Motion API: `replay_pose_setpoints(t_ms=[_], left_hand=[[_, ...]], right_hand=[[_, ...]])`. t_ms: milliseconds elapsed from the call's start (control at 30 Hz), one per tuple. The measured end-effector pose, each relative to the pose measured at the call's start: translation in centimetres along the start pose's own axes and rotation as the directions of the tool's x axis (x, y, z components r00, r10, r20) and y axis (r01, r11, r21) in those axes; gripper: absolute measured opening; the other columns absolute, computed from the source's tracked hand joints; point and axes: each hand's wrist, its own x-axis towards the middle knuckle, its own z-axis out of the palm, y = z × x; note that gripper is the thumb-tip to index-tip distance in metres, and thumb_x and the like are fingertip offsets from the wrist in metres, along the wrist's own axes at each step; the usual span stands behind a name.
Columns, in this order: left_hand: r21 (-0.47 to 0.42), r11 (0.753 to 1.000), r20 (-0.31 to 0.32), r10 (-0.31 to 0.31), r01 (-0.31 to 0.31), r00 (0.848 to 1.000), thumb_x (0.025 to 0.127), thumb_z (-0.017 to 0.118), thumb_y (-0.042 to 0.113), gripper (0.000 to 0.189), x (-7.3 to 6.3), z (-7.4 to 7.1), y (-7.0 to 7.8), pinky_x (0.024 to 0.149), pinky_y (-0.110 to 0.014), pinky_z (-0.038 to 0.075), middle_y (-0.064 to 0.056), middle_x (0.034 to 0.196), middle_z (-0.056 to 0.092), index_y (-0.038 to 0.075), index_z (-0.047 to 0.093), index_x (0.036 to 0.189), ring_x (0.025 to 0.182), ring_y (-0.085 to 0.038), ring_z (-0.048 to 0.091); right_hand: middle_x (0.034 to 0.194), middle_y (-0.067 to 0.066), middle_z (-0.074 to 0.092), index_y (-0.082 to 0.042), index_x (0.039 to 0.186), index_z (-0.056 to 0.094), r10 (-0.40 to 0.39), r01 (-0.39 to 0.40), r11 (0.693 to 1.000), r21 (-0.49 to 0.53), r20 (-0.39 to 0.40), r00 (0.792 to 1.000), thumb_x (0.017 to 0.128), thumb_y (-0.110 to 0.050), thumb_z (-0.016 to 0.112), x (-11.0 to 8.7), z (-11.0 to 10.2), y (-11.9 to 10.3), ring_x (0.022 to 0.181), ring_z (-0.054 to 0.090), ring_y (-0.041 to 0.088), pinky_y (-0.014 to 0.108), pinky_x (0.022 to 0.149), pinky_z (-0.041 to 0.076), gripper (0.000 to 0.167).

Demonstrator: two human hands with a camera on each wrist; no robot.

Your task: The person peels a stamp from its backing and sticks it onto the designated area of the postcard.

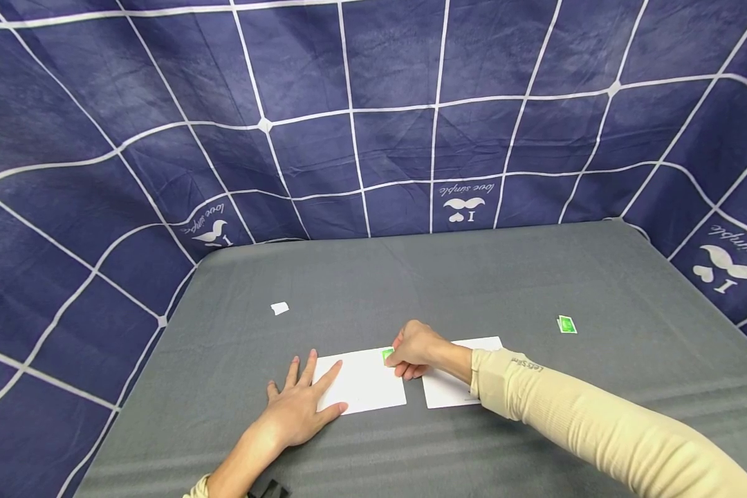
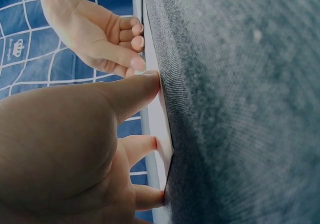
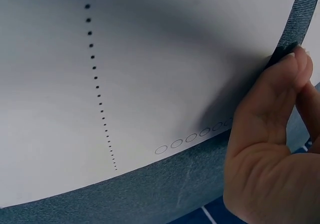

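A white envelope [image 1: 370, 387] lies on the grey cloth, and my left hand [image 1: 299, 408] rests on its left end with fingers spread. In the left wrist view the thumb [image 2: 142, 86] of that hand touches the paper's edge. Over the envelope's upper right corner, my right hand [image 1: 413, 349] pinches a small green stamp [image 1: 388, 355] at its edge, fingers curled. The fingertips hide part of the stamp. Under the right forearm lies a second white envelope [image 1: 445, 389], partly covered. The right wrist view shows its dotted line and row of small circles [image 3: 191, 138].
More green stamps [image 1: 567, 324] lie on the cloth to the right. A small white scrap of paper [image 1: 279, 308] is at the back left. Blue curtains [image 1: 392, 145] with white grid lines close off the back and sides of the grey table [image 1: 411, 277].
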Motion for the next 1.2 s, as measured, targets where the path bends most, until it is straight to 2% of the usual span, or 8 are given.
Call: replay_pose_setpoints(t_ms=[533, 800, 1200], left_hand=[[0.002, 1.000, 0.002, -0.001, 0.001, 1.000, 0.091, 0.056, 0.051, 0.066, -0.1, 0.0, 0.0, 0.088, -0.079, 0.015, -0.024, 0.153, 0.020, 0.023, 0.037, 0.148, 0.137, -0.050, 0.013], [0.001, 1.000, 0.008, -0.005, 0.005, 1.000, 0.091, 0.056, 0.051, 0.067, 0.0, -0.1, 0.1, 0.089, -0.079, 0.015, -0.024, 0.153, 0.019, 0.023, 0.037, 0.148, 0.137, -0.050, 0.013], [0.021, 1.000, 0.011, -0.009, 0.009, 1.000, 0.091, 0.055, 0.053, 0.067, 0.2, 0.0, 0.0, 0.089, -0.079, 0.016, -0.023, 0.153, 0.019, 0.025, 0.036, 0.148, 0.137, -0.050, 0.013]], right_hand=[[0.060, 0.010, 0.066, -0.002, 0.087, 0.057, -0.013, 0.012, 1.000, 0.011, 0.041, 0.999, 0.082, -0.001, 0.072, 0.1, -0.4, 0.3, 0.044, 0.057, 0.010, 0.019, 0.042, 0.044, 0.016], [0.058, 0.008, 0.065, -0.004, 0.085, 0.057, -0.009, 0.010, 0.999, -0.033, 0.036, 0.999, 0.082, -0.002, 0.072, 0.1, -0.5, 0.2, 0.043, 0.055, 0.009, 0.020, 0.042, 0.041, 0.015], [0.060, 0.009, 0.065, -0.005, 0.086, 0.057, -0.010, 0.014, 0.999, -0.033, 0.100, 0.995, 0.084, 0.000, 0.069, 0.5, -1.1, 0.3, 0.046, 0.057, 0.009, 0.019, 0.042, 0.041, 0.013]])
